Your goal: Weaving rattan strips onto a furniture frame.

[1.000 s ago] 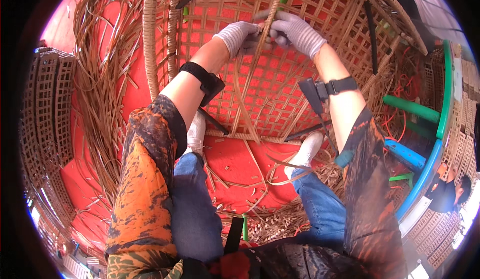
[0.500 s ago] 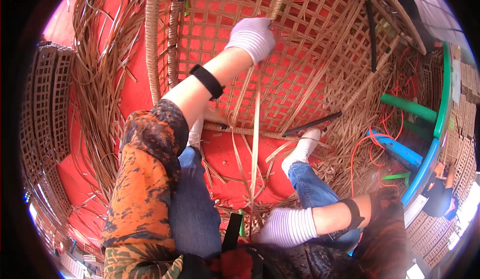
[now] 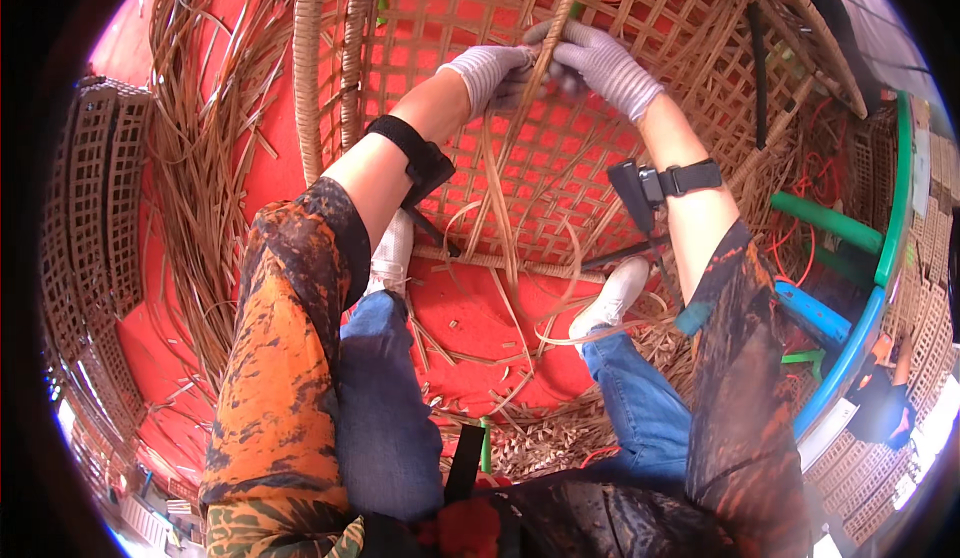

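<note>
Both hands gloved, raised to the upper middle of a woven panel (image 3: 560,158). Left hand (image 3: 492,70) and right hand (image 3: 600,58) meet on one flat cane strip (image 3: 556,18). Left fingers are curled and closed around the strip; right fingers pinch it just beside the left ones, the two hands touching. Above the hands the strip runs up toward the top edge of the panel; below them loose strip ends hang down over the weave and curl near the panel's lower edge.

The panel is an open lattice of pale cane with square gaps. It stands tilted in front of the person, over a red mat (image 3: 480,328) that shows through the gaps. Thick cane rods (image 3: 310,68) form the panel's left edge.

Black strap (image 3: 405,148) on left forearm; black band with a small device (image 3: 660,183) on right forearm.

White shoes: one (image 3: 392,253) just under the left forearm, one (image 3: 612,296) at the panel's lower edge. Knees in blue jeans.

Heap of loose cane strips (image 3: 200,158) along the mat's left side. Short offcuts scattered on the mat between the feet. Green and blue tubes (image 3: 850,288) at the right edge.
</note>
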### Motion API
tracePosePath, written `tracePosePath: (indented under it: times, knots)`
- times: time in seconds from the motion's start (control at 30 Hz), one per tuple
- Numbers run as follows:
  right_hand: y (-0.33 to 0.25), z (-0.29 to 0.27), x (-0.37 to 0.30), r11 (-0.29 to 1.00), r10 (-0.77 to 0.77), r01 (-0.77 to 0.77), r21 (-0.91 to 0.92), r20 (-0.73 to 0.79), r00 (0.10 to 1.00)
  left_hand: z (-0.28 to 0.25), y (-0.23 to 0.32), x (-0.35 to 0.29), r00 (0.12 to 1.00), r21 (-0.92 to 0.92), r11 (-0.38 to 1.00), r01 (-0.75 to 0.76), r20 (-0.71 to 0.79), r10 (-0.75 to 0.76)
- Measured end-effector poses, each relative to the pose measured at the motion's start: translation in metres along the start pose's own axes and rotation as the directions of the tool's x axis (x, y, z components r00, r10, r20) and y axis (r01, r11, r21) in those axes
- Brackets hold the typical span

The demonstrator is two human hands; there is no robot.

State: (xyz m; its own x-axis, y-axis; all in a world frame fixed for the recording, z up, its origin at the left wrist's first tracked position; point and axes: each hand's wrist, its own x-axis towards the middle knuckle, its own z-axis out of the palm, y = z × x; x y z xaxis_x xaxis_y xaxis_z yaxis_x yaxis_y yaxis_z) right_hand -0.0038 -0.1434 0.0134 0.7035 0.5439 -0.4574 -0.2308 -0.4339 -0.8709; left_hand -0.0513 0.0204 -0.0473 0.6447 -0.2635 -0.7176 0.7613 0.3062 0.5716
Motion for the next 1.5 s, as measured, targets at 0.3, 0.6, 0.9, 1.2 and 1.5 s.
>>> tracePosePath:
  times: [0.3, 0.6, 0.9, 1.2, 1.5]
  knots:
    - [0.016, 0.035, -0.210, 0.674, -0.179, 0.371, -0.639, 0.346, 0.921, 0.037, 0.014, -0.041, 0.923, 0.807, 0.556, -0.198, -0.037, 0.383]
    - [0.114, -0.077, -0.374, 0.445, 0.683, -0.310, -0.840, 0.095, 0.724, 0.042, -0.011, -0.016, 0.782, 0.919, 0.325, -0.223, -0.031, 0.623]
    - [0.165, -0.071, -0.443, -0.056, 0.966, -0.396, -0.916, -0.150, 0.210, 0.036, -0.010, -0.014, 0.763, 0.917, 0.328, -0.227, -0.041, 0.645]
    - [0.170, -0.087, -0.476, 0.136, 0.905, -0.377, -0.916, -0.039, 0.423, 0.017, -0.006, -0.023, 0.741, 0.937, 0.242, -0.251, 0.025, 0.671]
    - [0.041, -0.041, -0.079, 0.848, -0.134, 0.038, -0.528, -0.146, 0.980, 0.001, -0.008, -0.009, 0.955, 0.261, 0.950, -0.169, -0.195, 0.224]
